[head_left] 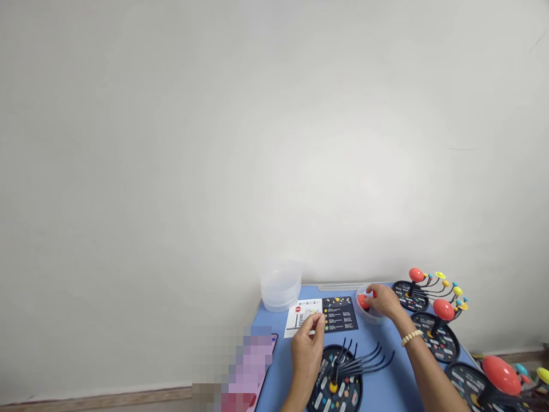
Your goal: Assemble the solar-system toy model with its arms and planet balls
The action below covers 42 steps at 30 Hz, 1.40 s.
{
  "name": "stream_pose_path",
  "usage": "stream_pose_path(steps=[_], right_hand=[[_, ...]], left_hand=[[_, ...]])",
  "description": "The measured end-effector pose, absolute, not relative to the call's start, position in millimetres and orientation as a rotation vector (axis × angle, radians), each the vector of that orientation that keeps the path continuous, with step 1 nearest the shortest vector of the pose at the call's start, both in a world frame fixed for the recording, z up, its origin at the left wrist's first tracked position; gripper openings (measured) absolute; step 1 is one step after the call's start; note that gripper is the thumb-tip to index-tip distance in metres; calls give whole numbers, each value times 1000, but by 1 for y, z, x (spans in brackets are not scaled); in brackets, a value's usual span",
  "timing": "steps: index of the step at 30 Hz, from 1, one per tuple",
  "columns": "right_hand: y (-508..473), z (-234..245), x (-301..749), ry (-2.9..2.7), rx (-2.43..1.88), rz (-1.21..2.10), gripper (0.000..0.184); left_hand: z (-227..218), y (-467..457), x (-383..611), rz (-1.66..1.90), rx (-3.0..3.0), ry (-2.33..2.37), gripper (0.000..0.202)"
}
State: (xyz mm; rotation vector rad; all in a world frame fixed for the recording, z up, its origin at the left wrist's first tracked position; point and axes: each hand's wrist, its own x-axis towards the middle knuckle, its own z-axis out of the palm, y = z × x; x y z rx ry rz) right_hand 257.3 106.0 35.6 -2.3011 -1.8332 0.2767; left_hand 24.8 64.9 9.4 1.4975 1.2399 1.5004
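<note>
My right hand (382,301), with a beaded bracelet on the wrist, reaches into a clear plastic bowl (372,318) behind the middle of the table. Its fingers are closed around a small visible bit of red piece (374,293). Beside them in the bowl lies a rounded red part (363,302). My left hand (307,342) hovers over the near edge of a printed instruction sheet (341,315), thumb and fingertips pinched together; anything between them is too small to make out. Just right of it stands a planet model's round black base (337,395) with several bare, curved black arms (364,366).
Three models with red balls (443,309) and coloured planets line the table's right side. Stacked clear tubs (281,289) stand at the back left. A phone-like device (261,366), partly blurred, lies at the left edge. Behind the blue table (283,377) rises a white wall (274,143).
</note>
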Motion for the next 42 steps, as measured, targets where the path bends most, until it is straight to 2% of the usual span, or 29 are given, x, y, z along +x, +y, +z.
stream_pose_path(steps=[7, 15, 18, 21, 27, 30, 38, 42], right_hand=[[113, 39, 240, -1881, -2401, 320, 27], [109, 55, 239, -1635, -2377, 426, 25], [93, 67, 249, -1527, -2192, 485, 24], [73, 82, 252, -1506, -1869, 665, 32], [44, 97, 226, -1544, -1224, 1191, 49], [38, 94, 211, -1483, -989, 1405, 50], [26, 79, 187, -1191, -687, 1764, 55], [21, 71, 180, -1014, -602, 1900, 50]], left_hand=[[3, 69, 25, 1461, 1559, 1272, 30], [3, 67, 21, 1487, 1574, 1270, 32], [3, 66, 20, 1514, 1535, 1250, 34], [12, 63, 20, 1491, 1477, 1118, 36], [59, 42, 24, 1295, 1422, 752, 51], [80, 33, 24, 1155, 1382, 651, 49], [75, 29, 23, 1080, 1267, 440, 43], [72, 25, 25, 1064, 1189, 369, 48]])
